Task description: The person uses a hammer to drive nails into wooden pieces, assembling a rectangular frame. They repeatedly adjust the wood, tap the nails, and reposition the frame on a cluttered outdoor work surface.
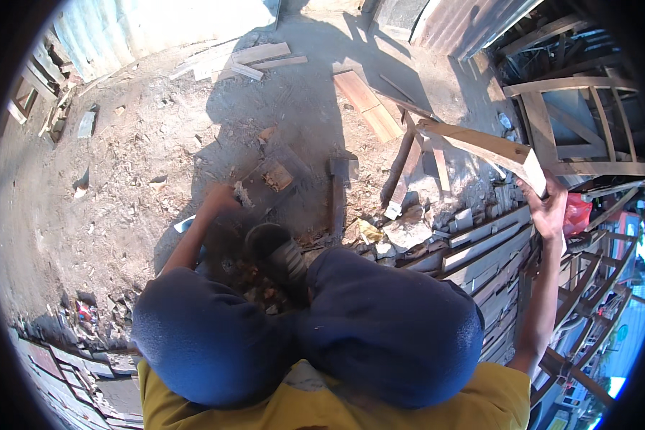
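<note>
My right hand (pixel 548 206) is raised at the right, gripping the near end of a wooden board (pixel 473 141). The board slants away to the left, and its far end lies by some crossed wooden pieces (pixel 407 161). My left hand (pixel 224 196) is low over the ground in shadow, its fingers closed by a small pale, ragged thing (pixel 244 194) that I cannot make out. Just beyond that hand is a dark flat slab (pixel 294 163) with a brownish block (pixel 276 176) on it. My shoe (pixel 276 251) shows between my bent knees.
A reddish plank (pixel 368 105) lies ahead, with loose boards (pixel 258 57) farther back. Stacked wood strips (pixel 487 240) run along the right, near a red plastic bag (pixel 577 213) and a wooden frame (pixel 580 129). A dark upright piece (pixel 338 204) stands by my right knee.
</note>
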